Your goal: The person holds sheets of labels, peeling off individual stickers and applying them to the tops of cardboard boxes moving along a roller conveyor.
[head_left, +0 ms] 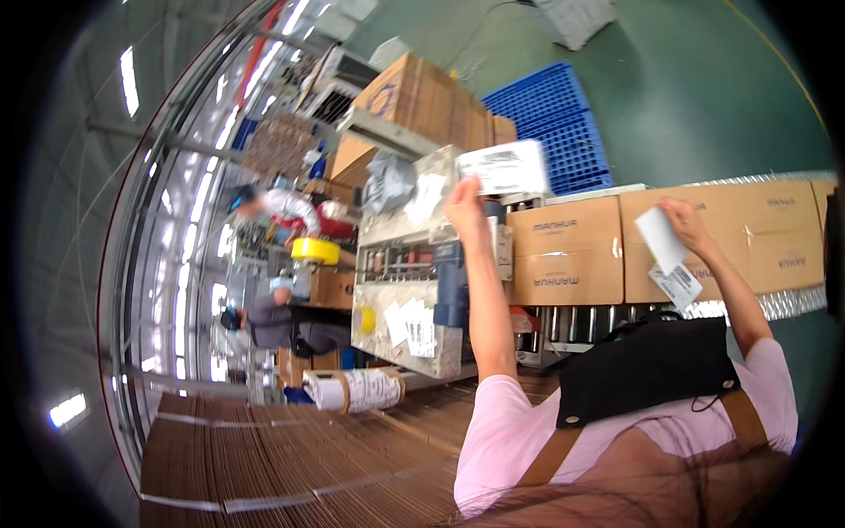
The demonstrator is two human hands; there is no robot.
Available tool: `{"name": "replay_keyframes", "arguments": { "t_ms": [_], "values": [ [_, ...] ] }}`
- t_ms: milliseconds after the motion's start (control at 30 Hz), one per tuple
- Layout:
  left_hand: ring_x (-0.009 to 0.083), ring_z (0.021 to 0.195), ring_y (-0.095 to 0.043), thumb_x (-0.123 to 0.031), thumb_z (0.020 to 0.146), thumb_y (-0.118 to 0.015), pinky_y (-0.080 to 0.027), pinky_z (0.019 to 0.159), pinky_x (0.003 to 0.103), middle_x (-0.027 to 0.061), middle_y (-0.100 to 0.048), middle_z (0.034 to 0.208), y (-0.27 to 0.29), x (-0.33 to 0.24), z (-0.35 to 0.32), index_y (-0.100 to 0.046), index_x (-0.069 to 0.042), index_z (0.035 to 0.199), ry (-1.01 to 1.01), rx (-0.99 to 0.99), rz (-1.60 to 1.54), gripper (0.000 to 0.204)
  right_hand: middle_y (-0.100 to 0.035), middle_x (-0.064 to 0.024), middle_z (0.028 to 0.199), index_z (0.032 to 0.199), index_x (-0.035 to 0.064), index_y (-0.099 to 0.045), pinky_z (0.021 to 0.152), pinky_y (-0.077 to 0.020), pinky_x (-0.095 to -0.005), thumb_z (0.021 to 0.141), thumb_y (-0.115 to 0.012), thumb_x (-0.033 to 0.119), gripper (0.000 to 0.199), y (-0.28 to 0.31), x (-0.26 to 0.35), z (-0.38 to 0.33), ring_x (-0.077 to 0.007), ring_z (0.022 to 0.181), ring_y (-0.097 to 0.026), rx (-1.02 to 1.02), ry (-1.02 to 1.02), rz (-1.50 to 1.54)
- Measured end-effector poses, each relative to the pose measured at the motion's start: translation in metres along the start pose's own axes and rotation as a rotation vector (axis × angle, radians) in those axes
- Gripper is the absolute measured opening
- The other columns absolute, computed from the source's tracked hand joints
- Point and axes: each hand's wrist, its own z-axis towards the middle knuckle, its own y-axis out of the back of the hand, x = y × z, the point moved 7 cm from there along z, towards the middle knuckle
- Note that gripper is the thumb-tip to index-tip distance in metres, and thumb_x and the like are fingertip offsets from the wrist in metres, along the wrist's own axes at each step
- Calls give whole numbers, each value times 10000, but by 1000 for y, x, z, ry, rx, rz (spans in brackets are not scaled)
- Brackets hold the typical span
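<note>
My left hand (466,211) is raised and grips the lower edge of a white printed label sheet (503,167) above a metal carton-sealing machine (409,290). My right hand (682,220) pinches white paper slips (664,251) that hang against the side of a brown cardboard box (731,255). A second closed cardboard box (563,251) stands to its left, between my hands. Both boxes rest on a roller conveyor (783,304). A black pouch (647,365) on brown straps hangs at my chest over a pink shirt.
Flattened cardboard sheets (290,458) lie stacked at lower left, with a roll of labels (352,390) at their far edge. Blue plastic pallets (554,123) and stacked cartons (431,101) stand beyond the machine. Two other people (273,207) (273,317) work at left near a yellow tape roll (315,251).
</note>
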Motion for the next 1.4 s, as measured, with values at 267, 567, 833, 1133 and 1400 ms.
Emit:
{"name": "replay_keyframes", "arguments": {
  "t_ms": [267, 567, 833, 1133, 1400],
  "values": [
    [271, 839, -623, 34, 757, -617, -541, 636, 399, 188, -604, 951, 263, -8, 125, -577, 88, 996, -80, -448, -27, 249, -296, -6, 637, 757, -14, -419, 519, -287, -282, 973, -409, 190, 298, 62, -26, 15, -88, 604, -297, -176, 12, -88],
    [175, 670, -657, -396, 901, -535, -539, 603, 293, 166, -670, 801, -29, 12, 11, -335, -18, 1351, 170, 487, 522, 621, -305, -95, 617, 788, -10, -460, 496, -318, -308, 957, -424, 192, 266, 83, 37, -2, -145, 551, -304, -323, 20, -183],
    [322, 937, -624, -442, 889, -501, -530, 765, 381, 237, -556, 1137, -193, 201, -259, -93, -167, 1440, 1433, 749, -515, 739, -574, -106, 717, 806, -19, -573, 619, -439, -313, 907, -495, 129, 195, 65, 106, -15, -240, 691, -564, -237, 300, -36],
    [283, 995, -588, -66, 838, -612, -542, 737, 375, 227, -438, 1269, -229, 165, -242, 36, -186, 1450, 1114, 986, -117, 899, -600, -79, 787, 763, 14, -582, 736, -454, -369, 850, -583, 124, 140, 47, 131, -54, -267, 829, -571, -37, 539, -94],
    [178, 864, -629, 67, 738, -669, -508, 781, 294, 127, -647, 954, -207, 76, -168, -511, 16, 1200, 716, 916, -34, 490, -328, -158, 1382, 1376, 68, -299, 1047, -237, -469, 618, -778, 487, 990, 72, 88, -73, -331, 1280, -280, -197, 128, -147]
  ]
}}
